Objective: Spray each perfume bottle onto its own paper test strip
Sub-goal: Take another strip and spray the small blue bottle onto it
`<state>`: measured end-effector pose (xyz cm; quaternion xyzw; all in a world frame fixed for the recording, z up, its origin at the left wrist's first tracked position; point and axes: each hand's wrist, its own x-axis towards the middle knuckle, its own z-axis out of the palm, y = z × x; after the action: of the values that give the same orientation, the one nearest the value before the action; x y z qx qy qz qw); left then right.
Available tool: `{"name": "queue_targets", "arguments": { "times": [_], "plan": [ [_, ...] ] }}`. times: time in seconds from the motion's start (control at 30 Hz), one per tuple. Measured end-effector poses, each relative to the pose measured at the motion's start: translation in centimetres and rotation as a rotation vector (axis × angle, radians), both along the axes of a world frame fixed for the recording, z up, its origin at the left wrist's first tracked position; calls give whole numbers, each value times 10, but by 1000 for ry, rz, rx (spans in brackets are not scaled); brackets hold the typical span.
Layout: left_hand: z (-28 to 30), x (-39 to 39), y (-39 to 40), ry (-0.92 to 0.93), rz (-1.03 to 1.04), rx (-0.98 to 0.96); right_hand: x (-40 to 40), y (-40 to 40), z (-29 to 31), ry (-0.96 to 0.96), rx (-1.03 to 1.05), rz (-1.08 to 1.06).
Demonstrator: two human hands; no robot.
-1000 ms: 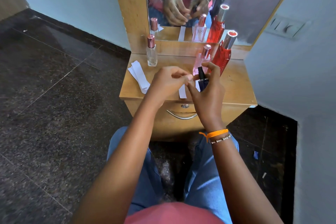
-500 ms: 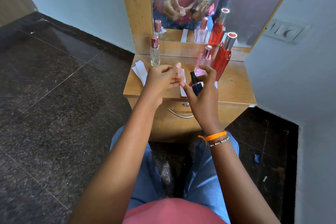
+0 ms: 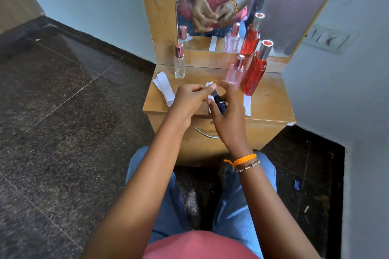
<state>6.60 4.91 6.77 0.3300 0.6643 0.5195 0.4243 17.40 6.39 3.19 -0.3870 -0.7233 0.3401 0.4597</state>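
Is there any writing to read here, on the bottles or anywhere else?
"ZGC" or the like: on the pink bottle's reflection in the mirror, mirrored and blurry, so uncertain.
Dark blue bottle in the right hand: any label is hidden or too small.
Clear bottle, red bottle, paper strips: no text seen.

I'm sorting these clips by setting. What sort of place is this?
Probably a home dressing corner: a small wooden dressing table with a mirror and drawer, perfume bottles standing on it, a dark tiled floor and a wall switch plate.
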Motion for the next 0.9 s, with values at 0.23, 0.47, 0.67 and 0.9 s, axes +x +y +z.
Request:
{"name": "queue_targets", "arguments": {
  "times": [0.23, 0.47, 0.67, 0.9],
  "plan": [
    [6, -3, -4, 20, -63, 3, 1, 0, 2, 49, -44, 108],
    [5, -2, -7, -3, -54, -16, 0, 4, 3, 78, -116, 53],
    [2, -4, -7, 186, 35, 16, 1, 9, 3, 115, -248, 86],
    [-16, 1, -9, 890, 34, -39, -7, 40, 35, -7, -244, 198]
  ]
}}
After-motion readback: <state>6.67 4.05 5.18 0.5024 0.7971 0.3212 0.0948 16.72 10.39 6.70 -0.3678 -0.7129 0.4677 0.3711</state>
